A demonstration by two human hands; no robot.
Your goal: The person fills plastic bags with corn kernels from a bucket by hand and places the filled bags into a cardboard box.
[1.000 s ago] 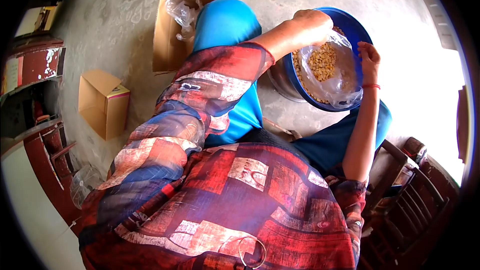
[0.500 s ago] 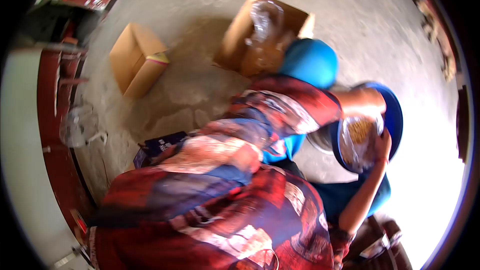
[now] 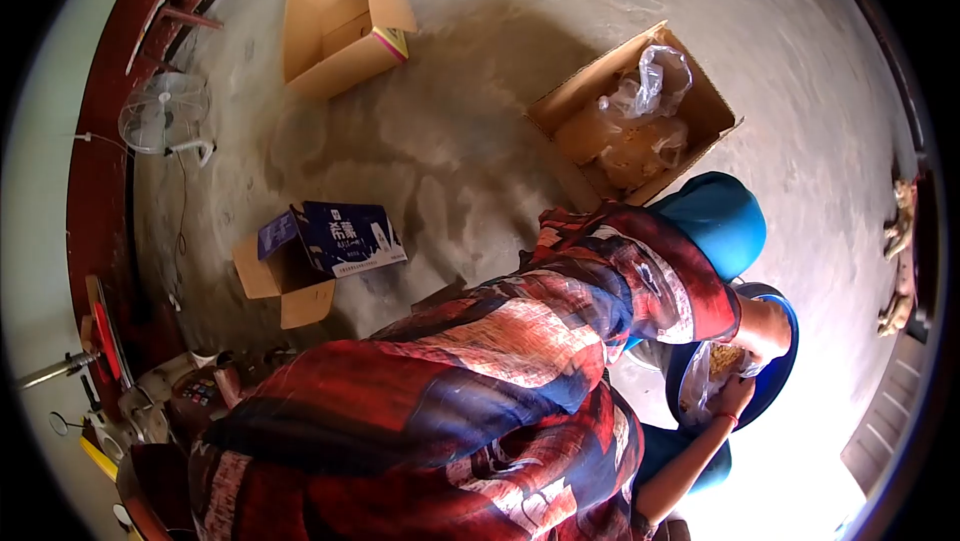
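Observation:
A blue basin between the knees at the right holds a clear plastic bag with yellowish kernel-like pieces in it. My left hand reaches over the basin's upper part, its fingers bent down around the bag's edge. Just below it, my right hand, with a red band at the wrist, pinches the bag's rim. The two hands are close together, and part of the bag is hidden under them.
An open cardboard box with clear plastic bags stands beyond my left knee. Another open box is at the upper left, and a dark blue printed box lies below it. A fan stands by the left wall.
The view has swung left, bringing the dark blue box and fan into sight. My right hand, earlier apart from my left hand, has moved in beside it onto the bag's rim.

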